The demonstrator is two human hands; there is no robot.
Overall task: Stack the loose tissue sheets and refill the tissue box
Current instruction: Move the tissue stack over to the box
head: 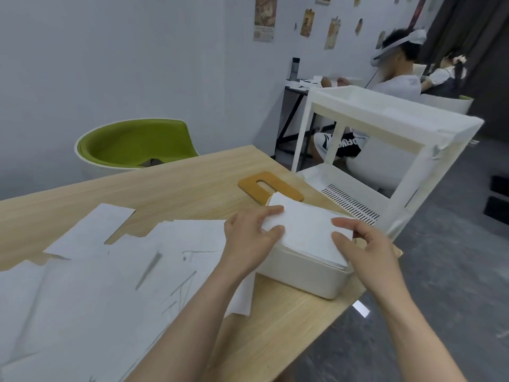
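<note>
I have both hands on the stack of tissues, which sits on top of the open white box directly between my hands and just ahead of them. My left hand pinches the stack's near-left end, thumb on top and fingers curled at the edge. My right hand grips the opposite end the same way, thumb lying on the top sheet and fingers wrapped over the right edge. So the stack's long axis runs from one hand to the other, slanting away to my left and nearer on my right, and it looks roughly in line with the box's own long side.

The stack stands proud of the rim, not yet sunk in; I judge the next move to be a straight press downward with both hands, keeping the ends level so no corner catches on the wall.

The wooden lid with its slot lies flat on the table just beyond my left hand, touching or nearly touching the far end of the stack. My left hand is the closer one to it.

More loose sheets lie spread to the left of my left forearm, still to be gathered.
</note>
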